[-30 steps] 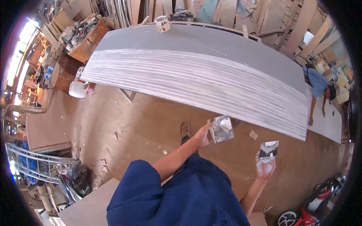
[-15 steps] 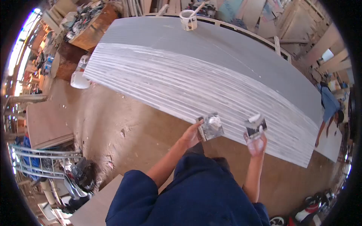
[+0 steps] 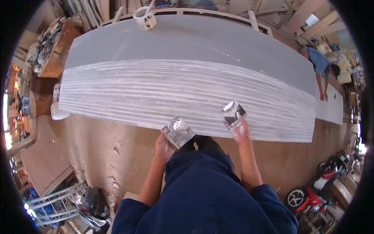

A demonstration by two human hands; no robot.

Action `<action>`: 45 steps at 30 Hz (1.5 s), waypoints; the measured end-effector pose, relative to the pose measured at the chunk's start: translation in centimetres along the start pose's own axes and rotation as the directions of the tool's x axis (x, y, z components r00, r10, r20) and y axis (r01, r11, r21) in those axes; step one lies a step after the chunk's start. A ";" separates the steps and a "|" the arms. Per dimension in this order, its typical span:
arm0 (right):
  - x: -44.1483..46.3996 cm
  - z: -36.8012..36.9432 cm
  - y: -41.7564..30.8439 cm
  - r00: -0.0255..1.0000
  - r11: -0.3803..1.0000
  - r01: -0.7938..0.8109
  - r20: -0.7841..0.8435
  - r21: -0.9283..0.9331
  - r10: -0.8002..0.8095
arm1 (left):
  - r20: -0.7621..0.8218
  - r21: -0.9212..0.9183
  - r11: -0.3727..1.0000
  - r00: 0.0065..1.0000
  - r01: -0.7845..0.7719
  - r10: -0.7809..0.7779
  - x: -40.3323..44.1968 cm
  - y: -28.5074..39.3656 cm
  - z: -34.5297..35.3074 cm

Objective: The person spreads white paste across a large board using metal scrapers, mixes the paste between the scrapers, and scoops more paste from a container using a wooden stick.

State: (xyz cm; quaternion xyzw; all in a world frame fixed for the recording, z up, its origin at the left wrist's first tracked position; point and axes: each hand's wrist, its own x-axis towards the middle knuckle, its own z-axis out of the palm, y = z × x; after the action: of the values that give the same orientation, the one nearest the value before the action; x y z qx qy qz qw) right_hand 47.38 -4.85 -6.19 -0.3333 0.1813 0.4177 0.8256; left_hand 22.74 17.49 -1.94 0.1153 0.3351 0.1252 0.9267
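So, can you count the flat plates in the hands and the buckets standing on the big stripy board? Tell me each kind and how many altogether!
Flat plates: 2, one in the left hand, one in the right hand
Bucket on the board: 1
Total: 3

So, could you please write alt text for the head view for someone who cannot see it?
A person's left hand holds a flat, smeared grey plate and the right hand a dark, white-smeared blade, before a long grey panel streaked white along its near side. A round, whitish bucket stands near the panel's far edge.
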 end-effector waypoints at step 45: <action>4.8 7.5 0.3 0.672 -0.527 0.253 0.539 -0.811 -0.507 | -0.081 0.189 0.957 0.974 0.222 -0.210 0.4 5.5 -0.1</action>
State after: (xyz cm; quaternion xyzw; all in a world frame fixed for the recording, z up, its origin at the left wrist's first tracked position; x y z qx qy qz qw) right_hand 50.10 3.27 -3.70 -0.9085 -0.3032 -0.0130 0.2871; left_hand 22.10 22.83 -0.56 0.1651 0.3840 -0.0071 0.9084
